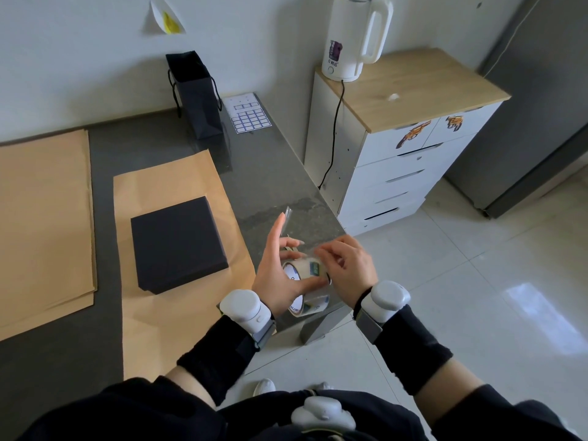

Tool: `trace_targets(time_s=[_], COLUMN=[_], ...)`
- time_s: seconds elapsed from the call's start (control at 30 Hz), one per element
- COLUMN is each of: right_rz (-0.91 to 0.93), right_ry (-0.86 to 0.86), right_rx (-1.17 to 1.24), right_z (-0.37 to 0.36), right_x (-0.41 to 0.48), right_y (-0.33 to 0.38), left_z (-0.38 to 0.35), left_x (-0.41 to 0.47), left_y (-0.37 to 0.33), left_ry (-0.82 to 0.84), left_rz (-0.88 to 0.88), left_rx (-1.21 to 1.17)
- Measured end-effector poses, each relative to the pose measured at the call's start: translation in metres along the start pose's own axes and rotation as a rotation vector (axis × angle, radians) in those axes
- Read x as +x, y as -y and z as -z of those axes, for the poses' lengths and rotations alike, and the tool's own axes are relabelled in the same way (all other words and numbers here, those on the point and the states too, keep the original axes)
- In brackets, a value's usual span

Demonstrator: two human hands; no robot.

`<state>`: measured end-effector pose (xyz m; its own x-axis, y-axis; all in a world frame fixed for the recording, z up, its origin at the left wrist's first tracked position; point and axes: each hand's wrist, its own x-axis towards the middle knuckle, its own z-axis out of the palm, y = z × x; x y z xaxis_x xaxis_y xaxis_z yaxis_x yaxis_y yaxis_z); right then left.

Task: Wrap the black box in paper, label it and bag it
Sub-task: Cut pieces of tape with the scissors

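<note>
Left grip cups the tape roll, forefinger raised; right grip pinches its top.

At the edge of a grey stone tabletop, a person's left hand holds a roll of clear packing tape while the right hand picks at it with its fingers. Nearby, a square matte black box lies on a brown kraft paper sheet. A black paper gift bag stands by the wall.

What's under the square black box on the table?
The square black box lies flat on a brown kraft paper sheet spread over the grey table. The paper shows on all sides. The patch directly beneath the box is covered, so anything there can't be seen.
</note>
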<state>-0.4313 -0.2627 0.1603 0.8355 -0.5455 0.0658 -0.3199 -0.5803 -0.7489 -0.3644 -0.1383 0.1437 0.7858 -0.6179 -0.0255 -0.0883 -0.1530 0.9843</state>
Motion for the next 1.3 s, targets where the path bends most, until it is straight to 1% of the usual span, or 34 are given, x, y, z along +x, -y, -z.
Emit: trace_targets(time_s=[0.07,0.1,0.13,0.2,0.23,0.27,0.3,0.33,0.4,0.43,0.63,0.77,0.83,0.9,0.97,1.07,1.13,1.23,1.3], right_rz=[-0.079,-0.15,-0.234,-0.431,-0.502,-0.542,-0.56,-0.57,-0.61,-0.628,-0.565,-0.453,-0.404,-0.349,-0.268,-0.109,-0.016,0.092,0.181], right_ry=[-0.046,-0.038,0.009,0.203,0.311,0.383,0.413,0.404,0.347,0.323,0.32,0.402,0.39,0.34,0.312,0.327,0.344,0.401,0.438], right_rx=[0.05,0.1,0.168,0.381,0.482,0.565,0.653,0.756,0.943,0.987,0.992,0.896,0.783,0.586,0.325,-0.076,-0.249,-0.428,-0.542], right_z=[0.0,0.001,0.002,0.003,0.001,0.0,-0.003,-0.007,-0.014,-0.017,-0.041,-0.052,-0.058,-0.064,-0.067,-0.066,-0.067,-0.076,-0.083], right_x=[0.002,0.004,0.006,0.005,0.003,0.001,-0.001,-0.001,0.003,0.005,0.022,0.04,0.053,0.071,0.098,0.144,0.165,0.216,0.247], right_y=[-0.001,-0.001,0.001,0.008,0.013,0.016,0.02,0.022,0.029,0.032,0.046,0.054,0.056,0.053,0.049,0.042,0.04,0.028,0.022], left_z=[0.003,0.004,0.007,0.01,0.012,0.012,0.013,0.014,0.018,0.02,0.049,0.076,0.088,0.099,0.11,0.117,0.117,0.102,0.089], left_x=[0.0,-0.001,-0.001,-0.001,-0.001,-0.002,-0.002,-0.003,-0.006,-0.007,-0.002,0.016,0.026,0.038,0.06,0.099,0.117,0.164,0.194], left_y=[0.001,0.001,0.001,0.001,0.001,0.001,0.0,-0.001,-0.003,-0.004,0.001,0.01,0.01,0.009,0.011,0.02,0.027,0.043,0.052], left_ry=[-0.009,-0.014,-0.021,-0.024,-0.019,-0.005,0.008,0.019,0.021,0.013,-0.023,-0.016,-0.04,-0.084,-0.122,-0.162,-0.158,-0.143,-0.143], left_rz=[-0.012,-0.016,-0.019,-0.036,-0.048,-0.059,-0.069,-0.075,-0.081,-0.084,-0.066,-0.032,-0.013,0.008,0.024,0.044,0.076,0.171,0.218], left_rx=[0.014,0.016,0.016,0.017,0.022,0.033,0.046,0.059,0.07,0.072,0.097,0.158,0.205,0.239,0.285,0.379,0.433,0.467,0.543])
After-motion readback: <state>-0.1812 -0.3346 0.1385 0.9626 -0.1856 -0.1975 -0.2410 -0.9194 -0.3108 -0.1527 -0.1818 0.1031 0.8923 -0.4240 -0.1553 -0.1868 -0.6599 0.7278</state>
